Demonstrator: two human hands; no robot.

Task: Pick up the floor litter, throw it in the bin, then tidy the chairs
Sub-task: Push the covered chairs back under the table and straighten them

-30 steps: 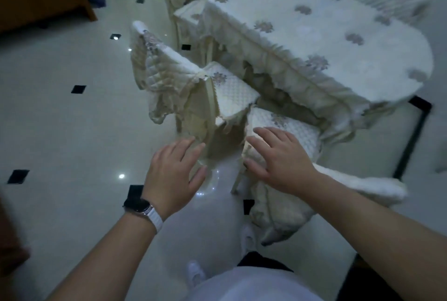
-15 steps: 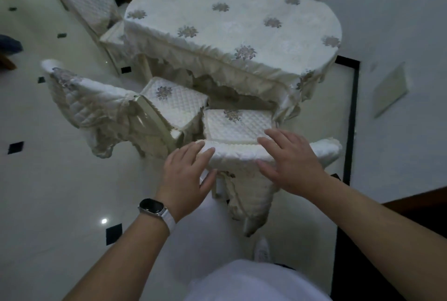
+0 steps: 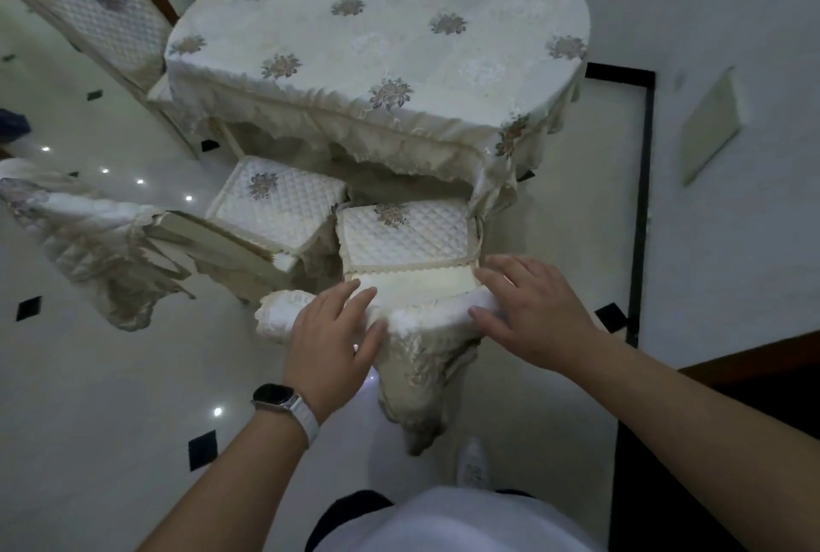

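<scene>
Floor (image 3: 80,374): glossy pale tile with black diamond insets. No litter shows in this view and the bin is not in view. Judged step: chair tidying.

Table (image 3: 377,18): oval, at 12 o'clock, under a fringed tablecloth (image 3: 337,129) whose hem hangs low toward the seats.

3 chairs logged:
- Near chair (image 3: 406,236), 12 o'clock. Seat front sits just under the table edge, roughly square to it.
- Second chair (image 3: 275,205), 10 o'clock, skewed. Its seat corner is touching or just beside the near chair's seat; cannot tell which.
- Third chair (image 3: 88,5), 11 o'clock, at the table's end.

Hands: both released, grasping nothing. Left hand (image 3: 333,329) and right hand (image 3: 532,312) lie on the near chair's covered top rail with fingers nearly straight, left toward its 9 o'clock end, right toward 3 o'clock.

Risks, judged:
1. Slick floor: a firm shove could skid the chair into the table's frame.
2. An uneven push would swing the seat toward 10 o'clock and jam it against the second chair.
3. The hem may snag on the seat cushion and drag the tablecloth.
4. Flat palms on a loose quilted cover: the cover may slide while the frame stays put.
</scene>
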